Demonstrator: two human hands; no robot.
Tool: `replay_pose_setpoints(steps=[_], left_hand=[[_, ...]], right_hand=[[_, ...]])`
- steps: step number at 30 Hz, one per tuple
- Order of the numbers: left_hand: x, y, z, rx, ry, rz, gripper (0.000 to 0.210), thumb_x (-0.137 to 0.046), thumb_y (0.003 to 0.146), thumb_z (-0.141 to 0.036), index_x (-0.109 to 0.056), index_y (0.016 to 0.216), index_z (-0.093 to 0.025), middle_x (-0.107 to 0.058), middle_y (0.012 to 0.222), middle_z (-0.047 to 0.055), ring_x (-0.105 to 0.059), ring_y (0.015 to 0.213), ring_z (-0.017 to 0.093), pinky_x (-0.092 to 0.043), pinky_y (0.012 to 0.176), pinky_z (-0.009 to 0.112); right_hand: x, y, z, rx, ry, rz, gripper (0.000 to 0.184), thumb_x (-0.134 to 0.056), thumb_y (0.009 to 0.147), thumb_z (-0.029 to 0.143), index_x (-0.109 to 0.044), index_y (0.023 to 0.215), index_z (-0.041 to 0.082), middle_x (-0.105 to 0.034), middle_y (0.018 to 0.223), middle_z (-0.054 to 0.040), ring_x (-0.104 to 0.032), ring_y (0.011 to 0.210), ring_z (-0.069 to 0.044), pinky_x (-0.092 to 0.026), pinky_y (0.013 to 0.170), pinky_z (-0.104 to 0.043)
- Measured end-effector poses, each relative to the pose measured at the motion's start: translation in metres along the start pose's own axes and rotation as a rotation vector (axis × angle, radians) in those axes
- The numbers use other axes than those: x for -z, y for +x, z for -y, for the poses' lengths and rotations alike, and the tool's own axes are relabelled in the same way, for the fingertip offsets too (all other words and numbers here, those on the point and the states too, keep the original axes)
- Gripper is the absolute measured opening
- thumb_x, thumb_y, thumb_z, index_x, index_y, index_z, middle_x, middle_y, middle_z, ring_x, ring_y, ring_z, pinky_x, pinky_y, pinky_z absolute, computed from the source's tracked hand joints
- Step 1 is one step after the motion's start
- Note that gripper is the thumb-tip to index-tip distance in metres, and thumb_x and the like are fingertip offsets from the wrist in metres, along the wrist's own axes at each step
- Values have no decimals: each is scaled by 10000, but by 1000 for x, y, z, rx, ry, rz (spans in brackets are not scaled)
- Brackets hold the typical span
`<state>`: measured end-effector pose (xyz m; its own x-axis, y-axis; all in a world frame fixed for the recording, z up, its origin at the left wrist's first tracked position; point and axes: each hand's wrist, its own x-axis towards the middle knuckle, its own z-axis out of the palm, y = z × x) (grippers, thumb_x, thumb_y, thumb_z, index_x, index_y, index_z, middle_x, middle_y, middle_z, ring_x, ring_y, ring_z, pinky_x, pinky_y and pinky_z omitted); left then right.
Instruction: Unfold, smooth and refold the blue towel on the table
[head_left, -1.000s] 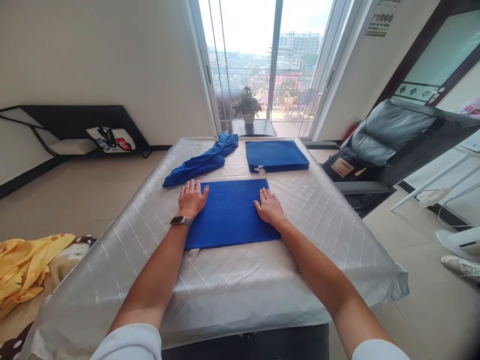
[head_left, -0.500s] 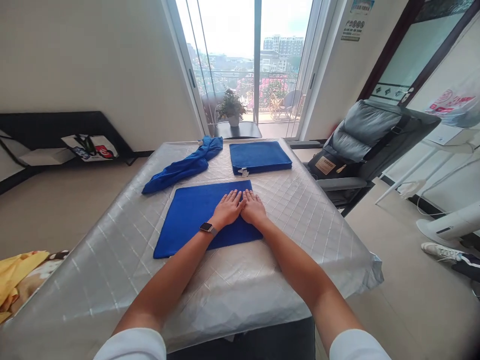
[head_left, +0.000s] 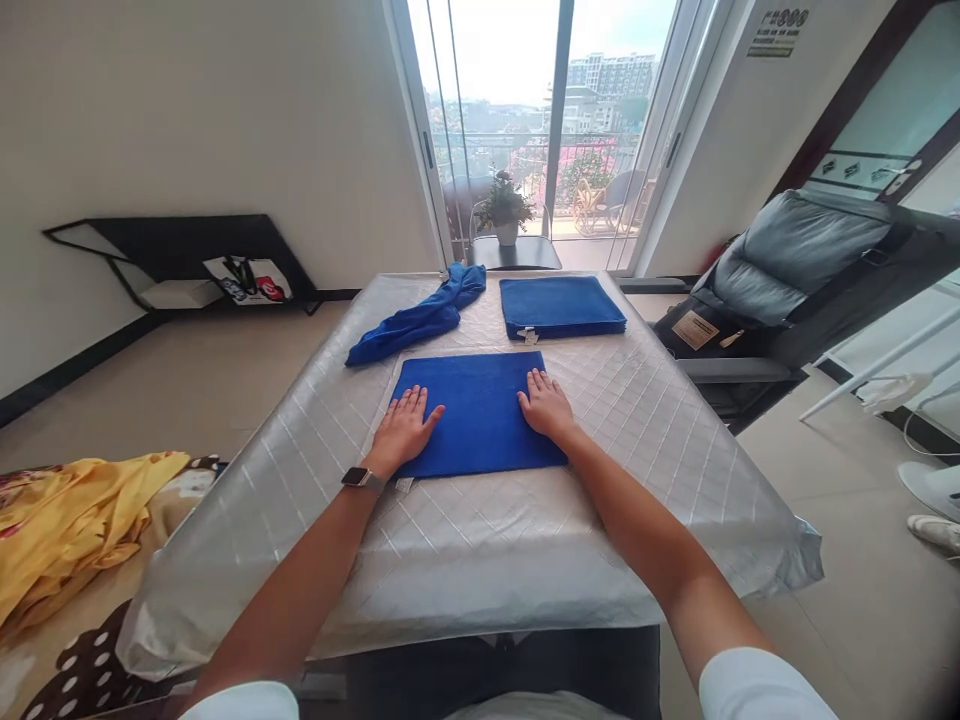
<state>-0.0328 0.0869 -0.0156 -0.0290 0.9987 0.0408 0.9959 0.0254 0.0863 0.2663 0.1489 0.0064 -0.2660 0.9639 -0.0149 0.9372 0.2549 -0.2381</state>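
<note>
A blue towel (head_left: 480, 420) lies spread flat on the silver quilted table cover (head_left: 637, 400), with a small white tag at its near left corner. My left hand (head_left: 406, 430) rests flat on the towel's left edge, fingers stretched and thumb apart. On its right edge lies my right hand (head_left: 546, 402), also flat and open. Beyond the towel, to the right, sits a neat stack of folded blue towels (head_left: 562, 303) with white tags at the front. Left of that stack, a crumpled blue towel (head_left: 424, 318) stretches diagonally.
A grey recliner (head_left: 795, 280) holding a dark bag stands right of the table. Yellow fabric (head_left: 90, 520) is heaped at the lower left. Behind the table, a potted plant (head_left: 507, 215) sits on a chair by the glass door. A black frame (head_left: 202, 250) leans along the left wall.
My hands were side by side near the towel's right part; now they are apart, the left moved to the left edge and the right at the right edge. The view has turned left.
</note>
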Motion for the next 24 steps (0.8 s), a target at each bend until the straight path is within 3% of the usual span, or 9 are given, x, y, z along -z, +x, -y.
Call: replay_pose_setpoints(steps=[5,13,20,24], left_hand=[[11,-2,-12,18,-19,36,829,-137,1067,-616,-251,1653,-42,-225,1729,156,-204,1610,283,-164,1317,465],[6,2,-6,-7,-22,38,813,-152,1069,-604,-262,1651,-47,-238,1724,161,-209,1608,273,-166,1315,463],[3,-1,8,48,-20,-4,790,-154,1073,-584,-285,1645,-55,-259,1718,165,-238,1601,279,-207,1303,479],[8,-4,11,96,3,-37,817,-174,1070,-585,-308,1623,1,-292,1697,216,-275,1587,311,-216,1300,492]], right_hand=[[9,-18,3,57,-124,-84,645,-285,1083,338,-310,1635,5,-271,1720,-158,-209,1607,-272,-118,1306,-434],[2,-78,8,74,-108,5,682,-232,1103,444,-257,1665,59,-205,1740,-120,-184,1616,-246,-143,1307,-424],[-3,-83,5,39,-62,50,708,-233,1101,474,-213,1675,60,-148,1749,-114,-134,1625,-234,-112,1313,-416],[0,-84,6,39,-38,51,714,-234,1101,472,-208,1673,47,-156,1750,-110,-128,1627,-243,-111,1314,-423]])
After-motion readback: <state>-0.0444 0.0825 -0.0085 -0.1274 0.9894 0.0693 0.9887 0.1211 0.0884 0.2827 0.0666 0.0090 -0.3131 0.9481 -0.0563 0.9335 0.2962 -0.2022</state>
